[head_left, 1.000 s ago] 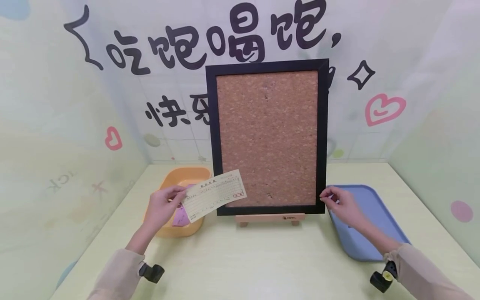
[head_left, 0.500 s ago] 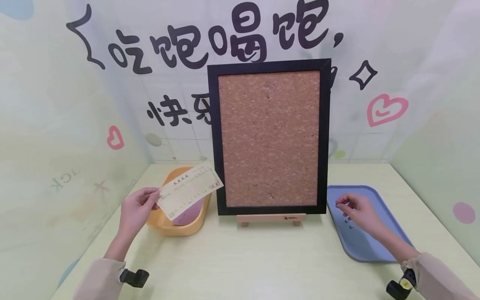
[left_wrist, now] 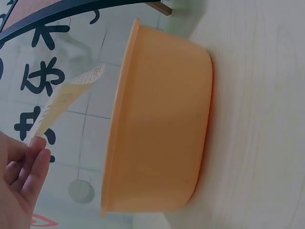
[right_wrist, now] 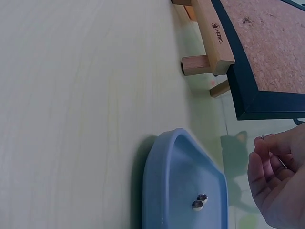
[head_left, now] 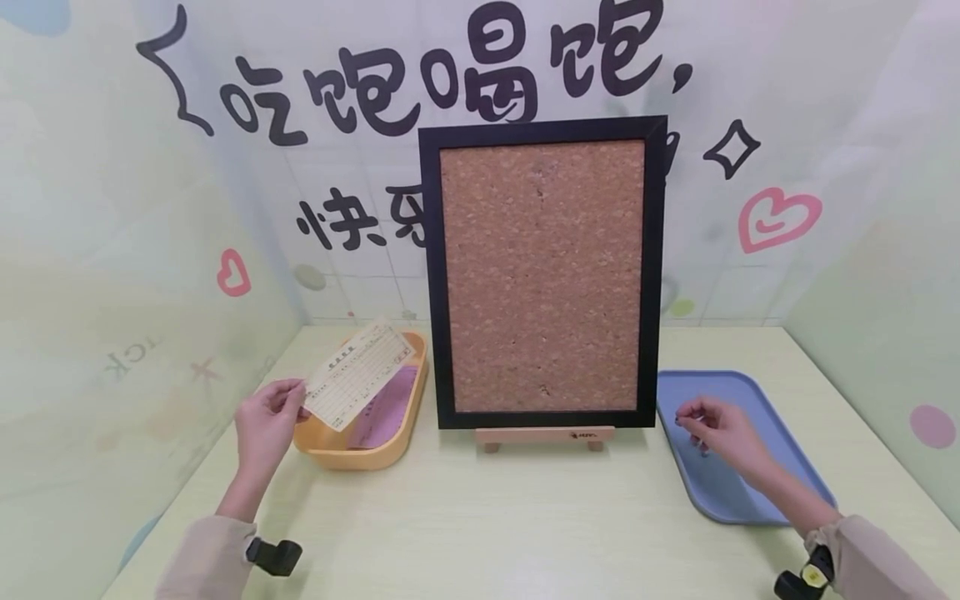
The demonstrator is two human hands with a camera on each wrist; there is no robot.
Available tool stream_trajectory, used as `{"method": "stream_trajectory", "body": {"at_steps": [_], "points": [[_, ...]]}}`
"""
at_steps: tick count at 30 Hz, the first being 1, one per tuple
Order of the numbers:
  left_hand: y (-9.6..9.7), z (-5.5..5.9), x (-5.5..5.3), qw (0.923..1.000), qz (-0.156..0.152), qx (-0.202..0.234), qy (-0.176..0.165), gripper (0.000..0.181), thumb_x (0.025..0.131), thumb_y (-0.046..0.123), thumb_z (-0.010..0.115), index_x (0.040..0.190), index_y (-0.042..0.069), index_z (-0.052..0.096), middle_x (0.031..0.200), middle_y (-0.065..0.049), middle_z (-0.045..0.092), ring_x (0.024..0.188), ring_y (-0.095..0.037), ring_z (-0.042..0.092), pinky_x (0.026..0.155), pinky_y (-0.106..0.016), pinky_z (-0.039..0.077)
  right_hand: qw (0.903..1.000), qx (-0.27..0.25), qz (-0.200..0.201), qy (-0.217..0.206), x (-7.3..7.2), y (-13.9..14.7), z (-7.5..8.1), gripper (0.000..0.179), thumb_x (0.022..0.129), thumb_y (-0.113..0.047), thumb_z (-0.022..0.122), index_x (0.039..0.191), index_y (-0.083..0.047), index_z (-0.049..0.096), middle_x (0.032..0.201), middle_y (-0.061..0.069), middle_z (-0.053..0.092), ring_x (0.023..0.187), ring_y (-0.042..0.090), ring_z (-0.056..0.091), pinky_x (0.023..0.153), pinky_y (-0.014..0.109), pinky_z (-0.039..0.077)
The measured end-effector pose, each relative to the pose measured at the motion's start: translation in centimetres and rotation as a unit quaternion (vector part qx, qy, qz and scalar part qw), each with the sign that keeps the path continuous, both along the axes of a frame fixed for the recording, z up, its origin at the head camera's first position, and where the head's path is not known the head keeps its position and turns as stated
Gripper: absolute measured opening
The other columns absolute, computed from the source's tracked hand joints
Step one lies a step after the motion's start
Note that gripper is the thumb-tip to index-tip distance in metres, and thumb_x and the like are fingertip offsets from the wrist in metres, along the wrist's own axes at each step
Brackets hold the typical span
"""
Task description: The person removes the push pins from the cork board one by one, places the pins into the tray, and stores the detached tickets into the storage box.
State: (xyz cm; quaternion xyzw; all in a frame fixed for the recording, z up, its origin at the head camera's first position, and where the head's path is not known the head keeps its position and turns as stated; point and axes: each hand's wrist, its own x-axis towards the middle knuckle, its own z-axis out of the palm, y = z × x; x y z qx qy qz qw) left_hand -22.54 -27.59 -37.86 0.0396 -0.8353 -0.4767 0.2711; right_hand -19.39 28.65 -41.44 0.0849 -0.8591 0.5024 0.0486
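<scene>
My left hand (head_left: 266, 425) pinches the left end of a pale printed paper slip (head_left: 358, 375), which slants up over an orange tub (head_left: 411, 425). In the left wrist view the slip (left_wrist: 66, 98) bends beside the tub's rim (left_wrist: 121, 119). Purple paper (head_left: 386, 410) lies in the tub. Over a blue tray (head_left: 757, 433), my right hand (head_left: 720, 429) pinches a small silver pushpin (right_wrist: 263, 137), mostly hidden by the fingertips. Another shiny bit shows among the curled fingers. Two round silver pushpins (right_wrist: 198, 205) rest on the tray.
A black-framed cork board (head_left: 543, 275) stands between tub and tray on a small wooden easel (head_left: 517, 436). Its surface bears small pits. Behind it hangs a printed backdrop (head_left: 360, 283) with large characters, and pale side walls flank the table (head_left: 480, 517).
My left hand has drawn the paper slip left, from before the board's lower corner to above the tub. My right hand has moved from the frame's lower right corner to over the tray.
</scene>
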Motion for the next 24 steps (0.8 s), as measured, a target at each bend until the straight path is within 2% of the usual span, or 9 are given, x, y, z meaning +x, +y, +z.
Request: {"method": "stream_trajectory", "body": {"at_steps": [6,13,18,24], "points": [[0.5,-0.8,-0.4,0.9997,0.021,-0.008,-0.008,0.017,0.087,-0.001,0.053,0.097,-0.012,0.061,0.088,-0.031,0.063,0.049,0.002,0.054,0.050,-0.014,0.048,1.0000,-0.002,-0.003,0.004,-0.1,0.0,-0.6,0.017,0.087,-0.002,0.055,0.096,0.013,0.056,0.072,0.009,0.059,0.058,0.012,0.053,0.049,0.027,0.048],[1.6,-1.9,-1.1,0.9978,0.051,-0.041,-0.011,0.016,0.085,-0.001,0.053,0.092,-0.011,0.064,0.082,-0.028,0.065,0.048,-0.009,0.058,0.044,-0.012,0.044,1.0000,0.002,-0.005,-0.001,-0.1,0.3,-1.4,0.017,0.088,-0.002,0.055,0.097,0.012,0.057,0.073,0.013,0.059,0.059,0.011,0.054,0.050,0.027,0.049],[2.2,-2.4,-1.4,0.9979,0.053,-0.033,-0.020,0.016,0.085,-0.002,0.053,0.092,-0.012,0.063,0.082,-0.029,0.064,0.047,-0.004,0.056,0.045,-0.012,0.045,0.9999,0.001,-0.006,-0.008,-0.2,0.3,-1.5,0.018,0.088,-0.005,0.055,0.097,0.011,0.057,0.073,0.012,0.059,0.059,0.010,0.053,0.051,0.027,0.049],[2.9,-2.7,-1.4,0.9977,0.042,-0.036,-0.040,0.016,0.086,-0.001,0.052,0.093,-0.011,0.062,0.082,-0.029,0.064,0.054,-0.020,0.062,0.045,-0.013,0.045,0.9999,0.002,-0.009,-0.014,-0.2,0.3,-1.7,0.017,0.088,-0.004,0.056,0.097,0.011,0.057,0.073,0.010,0.059,0.058,0.009,0.053,0.050,0.026,0.048]]}}
